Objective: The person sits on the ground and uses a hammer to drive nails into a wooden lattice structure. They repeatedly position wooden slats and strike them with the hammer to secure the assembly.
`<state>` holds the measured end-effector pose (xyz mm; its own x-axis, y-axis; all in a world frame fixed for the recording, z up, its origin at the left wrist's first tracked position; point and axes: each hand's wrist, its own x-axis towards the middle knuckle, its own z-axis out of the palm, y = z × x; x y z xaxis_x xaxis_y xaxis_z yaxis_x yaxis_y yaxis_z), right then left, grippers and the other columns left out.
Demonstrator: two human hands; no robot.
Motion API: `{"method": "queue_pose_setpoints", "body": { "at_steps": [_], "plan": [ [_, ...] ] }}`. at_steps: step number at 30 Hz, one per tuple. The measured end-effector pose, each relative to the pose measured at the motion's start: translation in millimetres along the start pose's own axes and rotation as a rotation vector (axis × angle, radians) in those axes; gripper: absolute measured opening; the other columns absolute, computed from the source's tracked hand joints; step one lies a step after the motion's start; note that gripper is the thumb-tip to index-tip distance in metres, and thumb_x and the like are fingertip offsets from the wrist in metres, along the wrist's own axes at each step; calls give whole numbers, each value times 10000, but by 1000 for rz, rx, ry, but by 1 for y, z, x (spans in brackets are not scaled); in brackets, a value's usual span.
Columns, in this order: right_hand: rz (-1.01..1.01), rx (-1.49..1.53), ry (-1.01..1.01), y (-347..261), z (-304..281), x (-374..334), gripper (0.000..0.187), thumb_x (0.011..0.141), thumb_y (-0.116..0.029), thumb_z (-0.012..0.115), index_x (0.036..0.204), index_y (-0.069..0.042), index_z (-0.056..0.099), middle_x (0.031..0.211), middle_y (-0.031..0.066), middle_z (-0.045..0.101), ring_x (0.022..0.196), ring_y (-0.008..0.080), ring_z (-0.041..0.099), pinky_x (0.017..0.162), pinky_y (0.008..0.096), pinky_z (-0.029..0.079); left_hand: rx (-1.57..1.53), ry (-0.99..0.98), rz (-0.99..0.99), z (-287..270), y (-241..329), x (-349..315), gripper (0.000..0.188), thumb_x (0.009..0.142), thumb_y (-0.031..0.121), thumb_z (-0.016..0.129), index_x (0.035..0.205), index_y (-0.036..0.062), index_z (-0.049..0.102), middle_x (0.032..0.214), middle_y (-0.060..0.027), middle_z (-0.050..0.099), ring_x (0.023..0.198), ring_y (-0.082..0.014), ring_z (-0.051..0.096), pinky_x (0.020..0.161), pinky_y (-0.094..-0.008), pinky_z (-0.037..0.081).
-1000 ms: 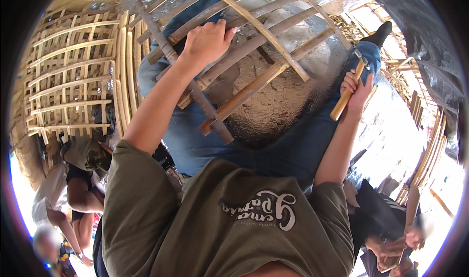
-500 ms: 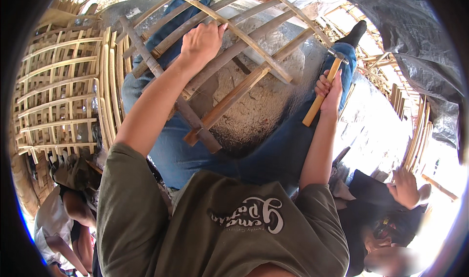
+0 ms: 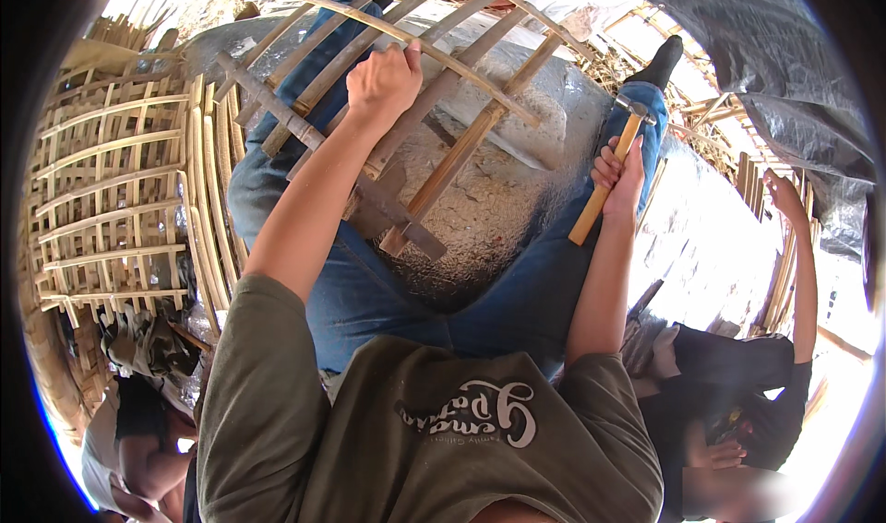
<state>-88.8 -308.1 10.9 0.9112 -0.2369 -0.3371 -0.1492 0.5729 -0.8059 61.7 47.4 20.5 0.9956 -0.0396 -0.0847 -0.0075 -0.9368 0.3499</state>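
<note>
My left hand [image 3: 383, 85] is closed on a slat of a bamboo lattice frame [image 3: 457, 160], gripping it near the upper middle. Its parallel slats are crossed by a thin light strip at the far side and a darker grey strip toward me. The frame lies tilted over a broad grey stone-like surface between my legs. In my right hand [image 3: 620, 174] is a hammer [image 3: 595, 211], its fingers wrapped round the light wooden handle. The metal head points up and away, above my right shin and apart from the lattice.
Finished-looking bamboo panels [image 3: 111, 186] stand stacked at the left. One person [image 3: 138, 449] is at lower left; another, in dark clothes [image 3: 738, 394], is at lower right with an arm raised. A dark plastic sheet [image 3: 803, 71] hangs at upper right.
The lattice has turned and its near end has shifted to the right, with my left hand still on it. My hammer hand has barely moved. The person at right has raised an arm.
</note>
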Motion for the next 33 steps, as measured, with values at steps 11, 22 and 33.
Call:
{"method": "queue_pose_setpoints", "body": {
  "at_steps": [11, 22, 33],
  "plan": [
    [8, -67, 12, 2, -3, 1, 424, 1036, -504, 470, 994, -85, 522, 628, -62, 329, 469, 32, 269, 418, 205, 249, 261, -87, 58, 13, 16, -40, 1054, 893, 784, 389, 1555, -15, 203, 1393, -276, 444, 1288, -383, 448, 953, -598, 374],
    [-167, -931, 23, -10, 51, -28, 244, 1064, -326, 476, 1016, -89, 503, 626, 29, 475, 461, 156, 450, 435, 307, 363, 322, 71, 79, 27, 20, -44, 936, 939, 689, 428, 1523, -27, 275, 1340, -276, 477, 1214, -389, 474, 899, -574, 388],
    [-1015, -2162, -527, -19, 78, -34, 202, 968, -285, 595, 895, -113, 518, 718, 40, 603, 604, 215, 679, 495, 340, 552, 316, 11, 68, 25, 17, -40, 931, 937, 701, 409, 1526, -5, 260, 1342, -270, 479, 1208, -386, 494, 883, -577, 412]
  ]
}}
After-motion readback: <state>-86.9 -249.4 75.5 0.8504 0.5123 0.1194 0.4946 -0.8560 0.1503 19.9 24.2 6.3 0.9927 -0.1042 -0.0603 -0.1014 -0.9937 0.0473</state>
